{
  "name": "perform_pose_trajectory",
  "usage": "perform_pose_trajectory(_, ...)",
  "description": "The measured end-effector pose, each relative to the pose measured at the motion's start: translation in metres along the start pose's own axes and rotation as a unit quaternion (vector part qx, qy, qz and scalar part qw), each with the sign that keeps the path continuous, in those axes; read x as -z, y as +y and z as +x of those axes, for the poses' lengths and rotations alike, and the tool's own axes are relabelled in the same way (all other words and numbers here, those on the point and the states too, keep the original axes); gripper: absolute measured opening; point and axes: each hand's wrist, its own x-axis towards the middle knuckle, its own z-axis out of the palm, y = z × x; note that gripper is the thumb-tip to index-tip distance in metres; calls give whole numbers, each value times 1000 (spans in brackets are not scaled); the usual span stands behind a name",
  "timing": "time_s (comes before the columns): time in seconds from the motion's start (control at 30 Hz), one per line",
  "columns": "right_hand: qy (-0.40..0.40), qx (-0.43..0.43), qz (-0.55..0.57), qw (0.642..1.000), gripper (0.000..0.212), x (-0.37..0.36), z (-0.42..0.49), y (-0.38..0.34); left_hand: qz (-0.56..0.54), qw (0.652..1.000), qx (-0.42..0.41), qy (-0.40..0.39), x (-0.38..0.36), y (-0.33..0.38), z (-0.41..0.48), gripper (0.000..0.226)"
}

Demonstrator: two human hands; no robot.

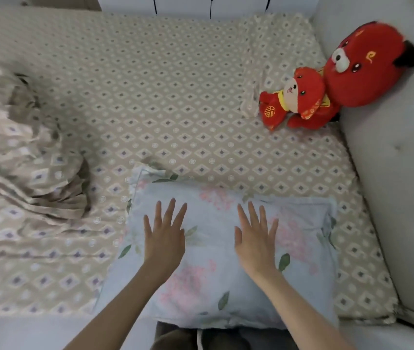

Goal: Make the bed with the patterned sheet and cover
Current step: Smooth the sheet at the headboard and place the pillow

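Both hands lie flat with fingers straight and spread, gripping nothing: the left hand [164, 236] and right hand [257, 238] rest side by side on the flowered pillow [208, 251] at six o'clock of the head view. The patterned sheet [175, 97] stretches toward twelve, mostly smooth but rumpled near one o'clock. The cover [24, 160] sits bunched at nine o'clock. Red plush toys [299, 97] lean at two o'clock against the padded headboard [390, 173]. As I judge it, the pillow wants even pressure swept outward from the middle, then squaring to the bed's edge, before spreading the cover.
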Motion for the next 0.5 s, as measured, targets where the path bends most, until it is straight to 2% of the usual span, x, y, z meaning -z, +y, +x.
perform_pose_trajectory(0.07,47,30,1,998,52,-12,3,1,-20,999,-21,44,-12,10,3,65)
perform_pose_trajectory(0.17,95,51,-20,994,54,-41,12,12,-33,995,-38,86,-46,28,20,52)
perform_pose_trajectory(0.27,139,53,-55,987,52,-70,27,31,-41,994,-20,103,-80,39,39,53)
perform_pose_trajectory(0.33,122,31,-76,989,51,-102,37,57,-38,996,4,84,-116,36,47,54)
perform_pose_trajectory(0.43,21,11,-119,993,54,-160,56,93,18,1000,9,0,-178,24,55,55)
perform_pose_trajectory(0.5,5,19,-131,991,55,-171,62,99,24,1000,5,-4,-187,23,56,55)
